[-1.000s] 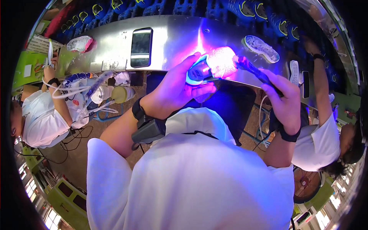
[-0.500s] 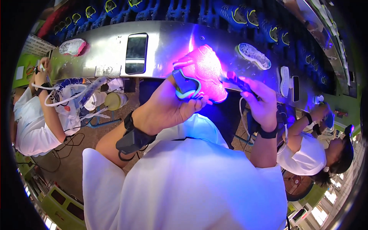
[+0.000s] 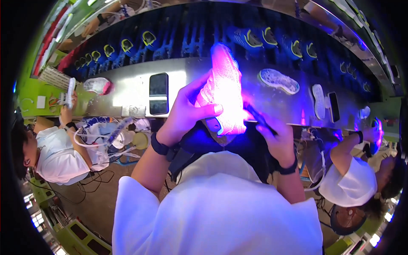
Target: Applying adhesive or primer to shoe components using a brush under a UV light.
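A shoe (image 3: 225, 87), glowing pink-white under a strong violet light, is held up at the near edge of the metal bench with its narrow end pointing away from me. My left hand (image 3: 185, 108) is wrapped round its left side, thumb across the near end. In my right hand (image 3: 277, 138) is a slim dark-handled tool (image 3: 258, 117), its tip close against the shoe's right side. Glare hides the tip, so I cannot tell its kind or whether it touches.
On the metal bench (image 3: 131, 72) lie a phone (image 3: 159, 93), a pale sole with a pink end (image 3: 97, 85), two more white soles (image 3: 279, 81) (image 3: 318, 101) and another phone (image 3: 334, 107). Behind runs a dark rack (image 3: 187, 42) with several shoes. People work at left (image 3: 59, 148) and right (image 3: 348, 178).
The shoe has turned from lying tilted, its collar showing towards me, to standing lengthwise away from me. My left hand has rolled over with it. The right hand, with the tool, has moved slightly left.
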### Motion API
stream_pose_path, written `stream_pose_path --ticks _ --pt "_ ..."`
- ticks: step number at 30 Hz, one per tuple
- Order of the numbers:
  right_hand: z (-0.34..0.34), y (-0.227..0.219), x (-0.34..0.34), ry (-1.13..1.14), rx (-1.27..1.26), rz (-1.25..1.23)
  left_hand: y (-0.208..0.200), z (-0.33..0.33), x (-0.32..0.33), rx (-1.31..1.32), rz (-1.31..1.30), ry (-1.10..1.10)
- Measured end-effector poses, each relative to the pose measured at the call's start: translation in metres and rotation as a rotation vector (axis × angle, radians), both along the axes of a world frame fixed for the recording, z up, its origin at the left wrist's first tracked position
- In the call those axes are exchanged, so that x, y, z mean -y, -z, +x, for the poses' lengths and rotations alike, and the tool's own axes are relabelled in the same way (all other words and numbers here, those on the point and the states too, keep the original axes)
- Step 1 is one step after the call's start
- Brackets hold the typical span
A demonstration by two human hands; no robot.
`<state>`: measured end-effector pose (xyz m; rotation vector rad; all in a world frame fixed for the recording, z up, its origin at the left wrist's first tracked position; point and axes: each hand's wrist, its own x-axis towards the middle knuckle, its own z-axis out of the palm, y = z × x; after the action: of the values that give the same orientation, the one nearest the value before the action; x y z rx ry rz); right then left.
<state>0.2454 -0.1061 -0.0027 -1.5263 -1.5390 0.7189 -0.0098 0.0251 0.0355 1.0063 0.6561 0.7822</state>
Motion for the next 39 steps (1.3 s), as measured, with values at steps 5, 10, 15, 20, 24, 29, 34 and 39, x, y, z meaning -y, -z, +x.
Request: stream_pose_path --ticks 5,10,15,20,24,29,34,39 --pt "0.02 0.0 0.006 -0.092 0.001 -0.159 0.009 -0.003 -0.025 -0.201 0.347 -0.033" --pt "0.038 0.027 0.004 0.143 -0.107 -0.193 0.04 -0.002 -0.09 -0.309 0.23 -0.131" --pt "0.067 0.039 0.008 0.375 -0.276 -0.327 0.061 -0.021 -0.243 -1.11 0.535 -0.298" --pt "0.07 0.025 0.008 0.425 -0.34 -0.392 0.082 -0.042 -0.348 -1.495 0.758 -0.279" --pt "0.066 0.057 0.005 0.421 -0.326 -0.233 0.148 -0.039 -0.386 -1.588 0.613 -0.455" --pt "0.058 0.044 -0.011 0.461 -0.324 -0.333 0.141 0.0 -0.398 -1.76 1.006 -0.409" --pt "0.062 0.045 -0.015 0.478 -0.335 -0.283 0.097 0.123 -0.299 -1.166 1.429 0.001" --pt "0.067 0.05 0.009 0.507 -0.341 -0.196 0.106 0.192 -0.243 -1.349 1.123 0.125"
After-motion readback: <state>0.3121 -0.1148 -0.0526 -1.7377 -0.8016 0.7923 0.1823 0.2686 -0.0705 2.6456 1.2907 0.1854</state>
